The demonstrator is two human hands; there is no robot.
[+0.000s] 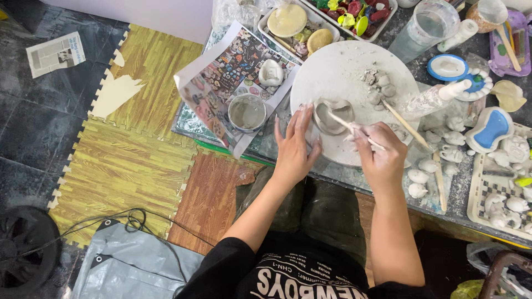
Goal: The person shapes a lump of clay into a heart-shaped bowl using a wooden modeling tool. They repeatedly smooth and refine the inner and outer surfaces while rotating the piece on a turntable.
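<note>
A small grey clay bowl-shaped piece (331, 114) rests on a round white board (343, 72). My left hand (296, 145) lies beside the clay piece with fingers spread, fingertips touching its left edge. My right hand (380, 150) grips a thin wooden stick tool (344, 124) whose tip reaches into the clay piece. Several small grey clay lumps (379, 84) sit on the board to the right. A second wooden stick (404, 124) lies across the board's right edge.
A small cup of grey slip (247, 112) stands on a printed paper sheet (221, 83). Trays with moulds and coloured pieces (354, 14), a plastic water cup (426, 27), white clay figures (499, 160) and foam floor mats (133, 160) surround the table.
</note>
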